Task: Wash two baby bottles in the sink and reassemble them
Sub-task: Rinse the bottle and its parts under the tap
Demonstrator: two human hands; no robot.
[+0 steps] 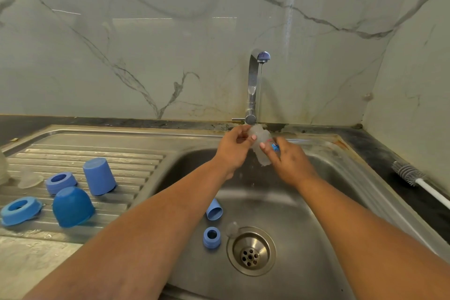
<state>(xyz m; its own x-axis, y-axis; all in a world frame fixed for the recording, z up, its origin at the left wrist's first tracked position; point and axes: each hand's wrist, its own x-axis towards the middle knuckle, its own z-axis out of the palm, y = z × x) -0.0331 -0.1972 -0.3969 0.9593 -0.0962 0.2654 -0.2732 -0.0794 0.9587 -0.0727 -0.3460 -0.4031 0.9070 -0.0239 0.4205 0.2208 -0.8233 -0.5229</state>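
Pinching blurry clear bottle (260,143) w/ both grips, left hand (235,147) & right hand (287,161).

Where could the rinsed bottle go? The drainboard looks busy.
Bare ribs lie on the drainboard between the tall blue cap and the basin edge. Its left end is crowded with caps and rings. The dark counter behind the brush is also free.

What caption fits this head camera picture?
Both hands hold a clear plastic baby bottle under the running chrome tap.
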